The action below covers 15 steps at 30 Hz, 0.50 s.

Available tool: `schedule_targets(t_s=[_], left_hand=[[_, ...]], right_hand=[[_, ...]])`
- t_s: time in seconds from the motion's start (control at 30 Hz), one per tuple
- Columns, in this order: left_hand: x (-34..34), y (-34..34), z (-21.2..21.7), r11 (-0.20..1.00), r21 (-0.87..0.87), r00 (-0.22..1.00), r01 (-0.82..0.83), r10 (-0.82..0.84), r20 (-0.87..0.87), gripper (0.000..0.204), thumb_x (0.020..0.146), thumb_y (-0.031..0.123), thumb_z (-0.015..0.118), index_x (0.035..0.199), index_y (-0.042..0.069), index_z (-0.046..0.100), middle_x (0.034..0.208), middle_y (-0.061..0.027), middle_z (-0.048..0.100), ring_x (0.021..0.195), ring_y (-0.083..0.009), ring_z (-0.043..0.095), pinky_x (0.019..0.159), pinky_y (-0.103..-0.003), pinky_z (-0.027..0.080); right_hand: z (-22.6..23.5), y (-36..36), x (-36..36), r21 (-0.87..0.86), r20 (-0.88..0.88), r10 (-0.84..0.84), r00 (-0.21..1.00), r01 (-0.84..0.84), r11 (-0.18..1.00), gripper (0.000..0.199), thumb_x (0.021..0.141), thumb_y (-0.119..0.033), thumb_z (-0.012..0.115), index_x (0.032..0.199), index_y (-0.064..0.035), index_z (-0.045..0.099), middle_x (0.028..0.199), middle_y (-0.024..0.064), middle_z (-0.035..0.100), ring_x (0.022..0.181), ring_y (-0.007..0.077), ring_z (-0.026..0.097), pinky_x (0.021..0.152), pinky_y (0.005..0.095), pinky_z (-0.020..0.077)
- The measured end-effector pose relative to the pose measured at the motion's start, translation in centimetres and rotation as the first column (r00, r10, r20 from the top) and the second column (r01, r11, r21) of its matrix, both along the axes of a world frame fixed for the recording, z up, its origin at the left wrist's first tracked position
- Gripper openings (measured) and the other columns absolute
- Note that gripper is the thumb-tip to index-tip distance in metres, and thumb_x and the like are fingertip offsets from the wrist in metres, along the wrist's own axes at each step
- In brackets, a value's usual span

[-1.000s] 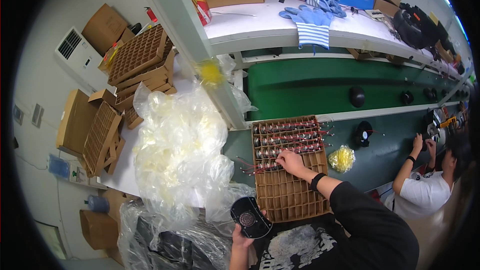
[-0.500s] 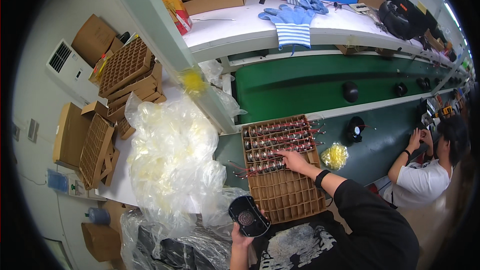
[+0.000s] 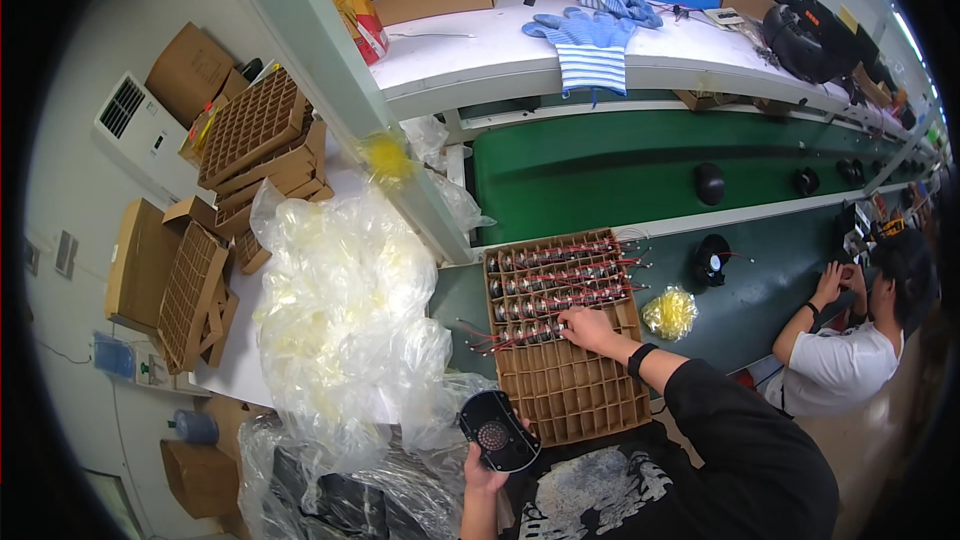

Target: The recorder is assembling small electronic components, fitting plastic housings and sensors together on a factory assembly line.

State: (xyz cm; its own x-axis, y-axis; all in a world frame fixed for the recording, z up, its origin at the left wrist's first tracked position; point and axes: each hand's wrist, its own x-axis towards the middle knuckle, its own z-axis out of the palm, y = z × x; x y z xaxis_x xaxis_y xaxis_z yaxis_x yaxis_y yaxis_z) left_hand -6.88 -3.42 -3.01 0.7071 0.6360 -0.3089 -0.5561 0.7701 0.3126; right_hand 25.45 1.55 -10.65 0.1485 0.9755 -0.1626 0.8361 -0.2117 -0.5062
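Observation:
My left hand [image 3: 483, 473] grips a black housing [image 3: 502, 428] with rounded ends and a round perforated grille, held beside the near left corner of a brown cardboard divider tray [image 3: 573, 392]. Small round metal parts [image 3: 527, 333] with red wires fill several rows in the tray's far half. The near cells hold nothing. My right hand [image 3: 592, 328] reaches in from the right, its fingers closed at the right end of the nearest filled row. Its fingertips are down among the parts, and what they pinch is hidden.
Clear plastic bags [image 3: 350, 320] heap up left of the tray. A yellow-and-clear bundle [image 3: 670, 312] and a black round part [image 3: 712, 260] lie to the right. Behind runs a green conveyor belt [image 3: 600, 160] under a shelf with gloves [image 3: 590, 45]. A co-worker [image 3: 845, 340] sits at right.
My right hand has shifted slightly toward me, from between the filled rows to the end of the nearest one, and its fingers have curled downward. My left hand keeps the housing almost still.

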Motion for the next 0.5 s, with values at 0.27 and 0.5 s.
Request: schedule_targets(t_s=[0.27,0.5], left_hand=[[0.1,-0.4,-0.2,1.0,-0.015,1.0,-0.016,0.016,-0.008,0.091,0.076,0.05,0.069,0.14,-0.001,0.028,0.135,-0.0183,0.043,0.128,-0.0378,0.039,0.105,-0.057,0.033],[0.0,-0.6,-0.2,1.0,-0.021,1.0,0.005,-0.005,0.0,0.089,0.077,0.049,0.067,0.14,0.0,0.028,0.136,-0.0189,0.042,0.128,-0.0384,0.038,0.105,-0.056,0.032]], right_hand=[[-0.7,1.0,-0.7,0.059,0.077,0.083,0.994,-0.088,0.994,0.017,0.078,-0.021,0.065,0.091,-0.0106,0.065,0.097,0.0071,0.061,0.091,0.027,0.062,0.074,0.0419,0.0515],[-1.1,1.9,-1.0,0.048,0.305,0.249,0.919,-0.276,0.96,0.007,0.075,-0.013,0.06,0.078,-0.0084,0.063,0.086,0.007,0.062,0.085,0.0259,0.062,0.069,0.0399,0.0511]])
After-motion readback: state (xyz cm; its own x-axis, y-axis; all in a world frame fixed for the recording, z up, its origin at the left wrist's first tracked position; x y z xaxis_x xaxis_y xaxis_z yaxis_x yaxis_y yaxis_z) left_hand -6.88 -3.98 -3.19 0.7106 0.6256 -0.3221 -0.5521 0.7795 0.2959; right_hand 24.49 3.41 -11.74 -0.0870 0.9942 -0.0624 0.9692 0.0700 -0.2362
